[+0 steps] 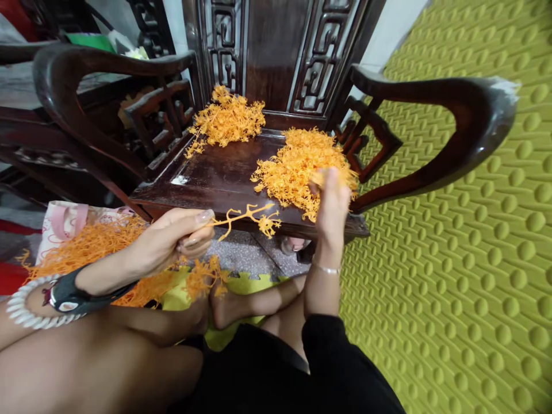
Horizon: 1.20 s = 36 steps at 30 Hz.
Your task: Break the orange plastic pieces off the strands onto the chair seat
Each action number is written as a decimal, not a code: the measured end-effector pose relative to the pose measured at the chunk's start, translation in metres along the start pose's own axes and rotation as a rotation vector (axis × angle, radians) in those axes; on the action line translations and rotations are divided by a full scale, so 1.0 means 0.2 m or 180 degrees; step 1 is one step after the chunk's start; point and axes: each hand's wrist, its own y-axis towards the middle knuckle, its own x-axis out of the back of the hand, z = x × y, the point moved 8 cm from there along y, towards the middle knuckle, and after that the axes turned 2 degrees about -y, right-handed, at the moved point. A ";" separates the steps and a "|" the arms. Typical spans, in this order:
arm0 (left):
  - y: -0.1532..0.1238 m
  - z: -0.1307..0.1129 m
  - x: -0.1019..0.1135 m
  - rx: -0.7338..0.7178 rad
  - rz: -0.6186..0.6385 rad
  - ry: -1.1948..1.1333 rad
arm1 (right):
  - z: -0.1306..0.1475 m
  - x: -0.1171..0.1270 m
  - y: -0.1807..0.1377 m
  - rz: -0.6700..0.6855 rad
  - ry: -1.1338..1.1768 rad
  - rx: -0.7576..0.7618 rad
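My left hand (185, 233) pinches one end of a thin orange branched plastic stem (241, 215), which points right in front of the chair seat. A small frilly cluster hangs near the stem's far end. Over the right part of the seat, my right hand (332, 201) is closed and slightly blurred, with small orange frilly pieces (318, 176) at its fingers. Just beyond it lies a large pile of orange frilly pieces (297, 164). A second orange pile (230, 118) rests at the back left of the seat.
The dark wooden chair (224, 167) has curved arms on both sides and a carved back. A patterned bag (56, 230) with loose orange stems (103, 247) stands at the lower left. More orange stems (204, 276) lie near crossed legs. Yellow-green padding (452, 259) covers the right side.
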 end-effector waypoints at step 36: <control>0.07 -0.01 0.01 -0.0119 -0.0467 -0.0013 | 0.14 -0.51 -0.19 0.2398 0.0305 0.0487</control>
